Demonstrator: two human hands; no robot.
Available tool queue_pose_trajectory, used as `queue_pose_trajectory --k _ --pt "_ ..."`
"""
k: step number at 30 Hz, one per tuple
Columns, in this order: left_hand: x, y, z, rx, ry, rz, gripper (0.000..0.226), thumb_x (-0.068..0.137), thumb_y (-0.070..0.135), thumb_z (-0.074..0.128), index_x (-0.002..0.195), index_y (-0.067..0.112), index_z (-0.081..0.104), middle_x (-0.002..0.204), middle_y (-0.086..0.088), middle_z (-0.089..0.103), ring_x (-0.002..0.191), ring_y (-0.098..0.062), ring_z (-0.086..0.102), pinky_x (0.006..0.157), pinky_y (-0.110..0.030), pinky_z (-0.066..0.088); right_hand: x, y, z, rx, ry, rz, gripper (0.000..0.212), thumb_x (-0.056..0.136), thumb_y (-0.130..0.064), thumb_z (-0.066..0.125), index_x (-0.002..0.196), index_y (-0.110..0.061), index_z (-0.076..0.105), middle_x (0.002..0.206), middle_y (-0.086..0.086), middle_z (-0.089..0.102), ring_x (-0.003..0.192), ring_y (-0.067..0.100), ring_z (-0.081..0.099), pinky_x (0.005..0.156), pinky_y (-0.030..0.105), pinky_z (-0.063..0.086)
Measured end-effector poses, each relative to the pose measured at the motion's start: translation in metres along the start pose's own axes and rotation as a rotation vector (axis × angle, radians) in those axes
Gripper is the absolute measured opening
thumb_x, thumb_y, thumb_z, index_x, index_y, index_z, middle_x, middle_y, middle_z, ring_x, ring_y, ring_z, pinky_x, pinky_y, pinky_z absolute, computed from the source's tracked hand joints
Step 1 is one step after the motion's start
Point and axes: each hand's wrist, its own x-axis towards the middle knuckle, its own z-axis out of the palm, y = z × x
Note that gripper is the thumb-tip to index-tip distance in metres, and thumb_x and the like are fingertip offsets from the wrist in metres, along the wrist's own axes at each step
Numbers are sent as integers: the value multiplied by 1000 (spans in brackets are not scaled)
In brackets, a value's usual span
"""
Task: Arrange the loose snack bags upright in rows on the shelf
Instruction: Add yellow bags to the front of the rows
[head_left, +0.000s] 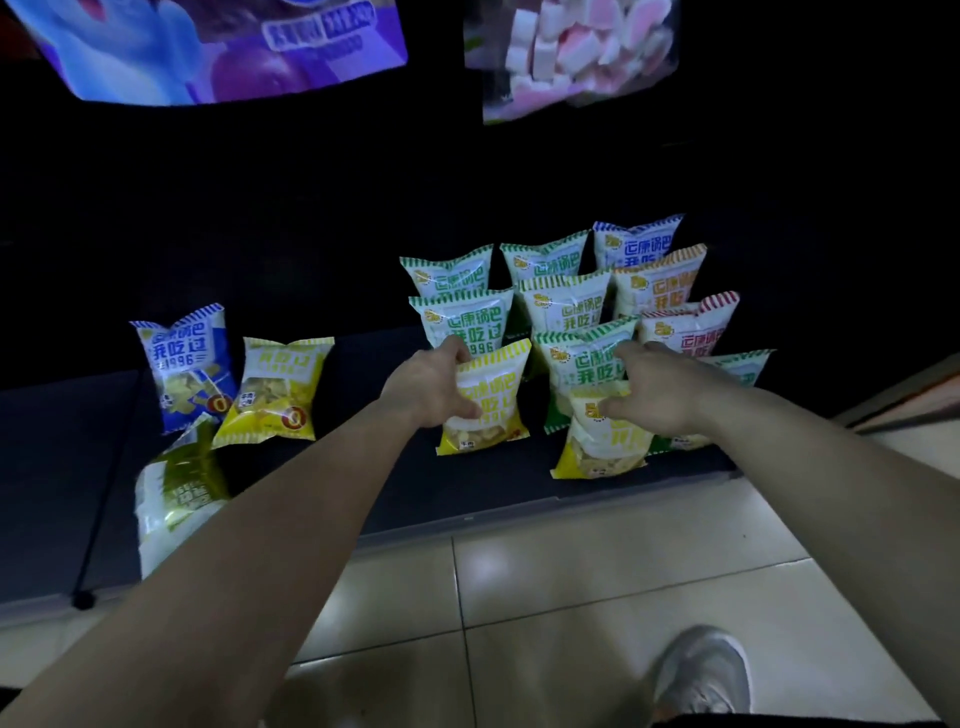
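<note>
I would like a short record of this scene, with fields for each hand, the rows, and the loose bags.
left hand: grips middle yellow bag, upright
right hand: grips top of front yellow bag
rows: upright bags behind both hands, on shelf
loose bags: blue bag and far-left yellow bag leaning at left; green bag lies down

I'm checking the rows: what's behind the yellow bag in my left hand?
A green-striped bag stands right behind the yellow bag, and a second green bag behind that. Their lower parts are covered by the bags in front and the left hand.
</note>
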Motion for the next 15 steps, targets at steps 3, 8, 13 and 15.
queue_pose_trajectory --k 3,8,13,15 --pt "8 -2 3 39 35 -13 80 71 46 83 139 31 43 127 -2 58 105 -24 58 81 -42 54 6 -2 -2 73 41 -15 89 92 -54 58 157 -17 12 161 9 24 138 31 38 104 44 43" --pt "8 -2 4 103 102 32 82 75 48 79 145 29 42 138 0 49 127 -25 46 95 -46 49 14 -11 -3 62 69 -27 86 93 -55 55 157 -19 12 160 8 25 139 32 38 103 47 43" --pt "8 8 1 110 105 41 78 77 42 80 144 29 42 136 1 53 124 -24 49 90 -46 52 13 -18 -4 57 83 -48 81 95 -52 54 157 -20 13 161 8 25 142 31 33 108 50 38" --pt "8 10 2 137 103 33 77 79 43 78 145 29 41 136 1 53 124 -25 48 90 -46 51 12 -18 -3 32 78 -45 81 95 -52 53 157 -20 13 159 9 27 141 32 35 106 51 39"
